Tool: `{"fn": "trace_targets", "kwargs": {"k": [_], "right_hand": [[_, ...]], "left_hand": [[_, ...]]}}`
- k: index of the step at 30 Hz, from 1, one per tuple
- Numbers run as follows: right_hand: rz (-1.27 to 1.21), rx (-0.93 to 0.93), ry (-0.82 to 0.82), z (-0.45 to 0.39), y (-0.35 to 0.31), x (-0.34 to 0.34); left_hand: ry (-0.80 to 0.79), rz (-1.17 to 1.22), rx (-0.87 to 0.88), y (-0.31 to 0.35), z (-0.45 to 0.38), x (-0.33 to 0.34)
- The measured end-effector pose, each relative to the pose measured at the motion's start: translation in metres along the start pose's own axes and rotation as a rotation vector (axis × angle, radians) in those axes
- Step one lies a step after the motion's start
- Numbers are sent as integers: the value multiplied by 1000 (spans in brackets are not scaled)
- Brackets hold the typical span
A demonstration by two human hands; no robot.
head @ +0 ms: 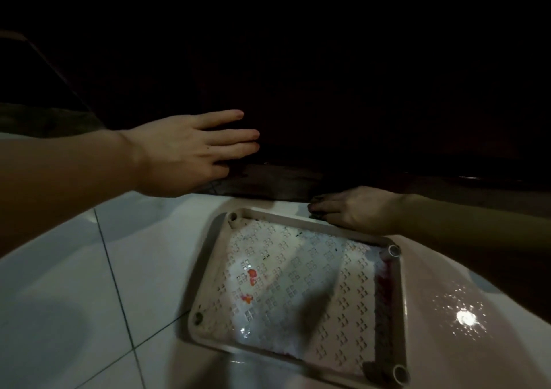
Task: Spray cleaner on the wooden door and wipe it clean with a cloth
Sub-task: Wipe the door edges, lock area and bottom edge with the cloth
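Nearest me, a perforated plastic tray [301, 293] lies flat on the white tile floor [89, 284], pegs up at its corners, a couple of orange specks on it. It's in my way more than helping, sitting just below where I'm working, so I reach around it. Off to the right a bright spot of light [466, 318] glints on the tiles; the rest is dim.

Past the tray's far rim, my right hand [354, 209] is down low at the foot of the door [298, 90], palm down, fingers curled over something dark. I take it for the cloth [316, 208], bunched small, but it's too dark to be sure. It's held tight so I can drag it along the bottom edge, where the wood shows a wet sheen.

Higher and further, my left hand [190, 150] is flat on the door, fingers straight, slightly spread, holding nothing. I reckon it's there to steady the door while the other hand rubs.

The door itself fills the far view, nearly black. No spray bottle in sight, so I'd say spraying is done and I'm wiping the lowest strip.
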State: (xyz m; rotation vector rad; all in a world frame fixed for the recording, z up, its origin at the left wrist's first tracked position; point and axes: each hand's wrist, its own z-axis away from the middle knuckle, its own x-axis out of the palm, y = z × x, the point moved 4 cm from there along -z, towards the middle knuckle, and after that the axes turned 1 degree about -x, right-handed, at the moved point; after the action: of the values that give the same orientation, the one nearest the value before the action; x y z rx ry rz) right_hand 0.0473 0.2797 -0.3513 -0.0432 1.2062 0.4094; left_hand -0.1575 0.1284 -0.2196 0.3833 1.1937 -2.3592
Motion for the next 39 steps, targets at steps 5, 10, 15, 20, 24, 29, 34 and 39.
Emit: {"fn": "trace_targets", "kwargs": {"k": [5, 10, 15, 20, 24, 29, 34, 39], "right_hand": [[15, 4, 15, 0, -4, -12], [119, 65, 385, 5, -9, -51], [197, 105, 369, -2, -12, -57], [113, 34, 266, -30, -14, -33], [-95, 50, 41, -56, -12, -18], [-97, 82, -77, -60, -12, -25], [57, 84, 352, -46, -20, -63], [184, 79, 440, -54, -22, -87]], "left_hand": [[-30, -4, -22, -2, 9, 18], [-50, -45, -28, 1, 9, 18], [-53, -32, -47, 1, 12, 25], [-87, -12, -56, 0, 21, 40], [-92, -21, -63, -1, 25, 45], [-68, -12, -71, -5, 30, 47], [-89, -25, -76, -4, 35, 46], [-70, -13, -80, -6, 38, 51]]}}
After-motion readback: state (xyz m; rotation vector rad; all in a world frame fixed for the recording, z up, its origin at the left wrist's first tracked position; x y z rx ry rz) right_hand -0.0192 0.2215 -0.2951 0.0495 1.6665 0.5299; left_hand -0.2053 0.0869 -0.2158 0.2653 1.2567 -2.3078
